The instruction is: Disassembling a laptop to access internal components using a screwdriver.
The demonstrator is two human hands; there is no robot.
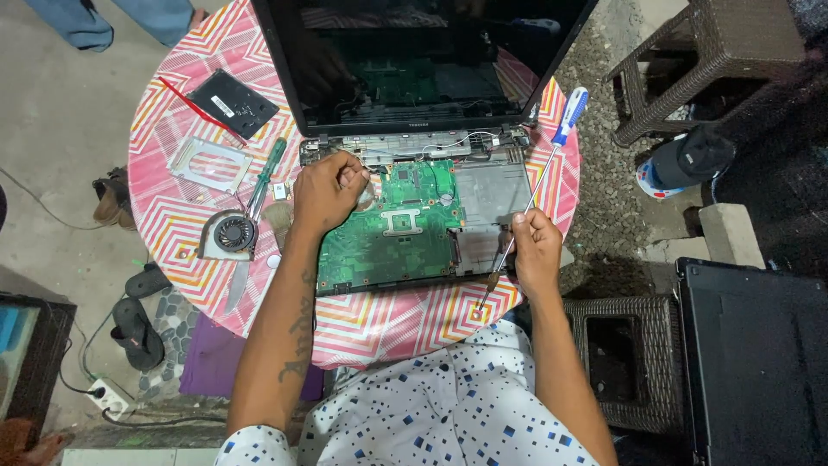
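Left hand [326, 192] of mine is curled into a loose fist at the upper left corner of the green motherboard [392, 226], fingers pinched on something pale there; whether it is a cloth, a connector or a small part I cannot tell. Right hand [536, 246] is closed around the shaft of a long screwdriver [533, 192], its white and blue handle sticking up past the laptop's hinge and its tip down near the front edge of the tabletop [379, 324].

Judging by how things lie, the strip-down is well along: the laptop base [496, 194] is open, keyboard and top cover gone, the board bare, while the screen [414, 52] remains attached and tilted back. Left of my arm sit a cooling fan [231, 233], a metal drive caddy [210, 164], a black drive [233, 102], a green-handled screwdriver [266, 177] and a knife-like blade [238, 283]. The board itself sits in the shell, so lifting it out seems left to do.

My fist hides what is underneath it, the dark screen shows only reflections, and any loose screws are too small to make out
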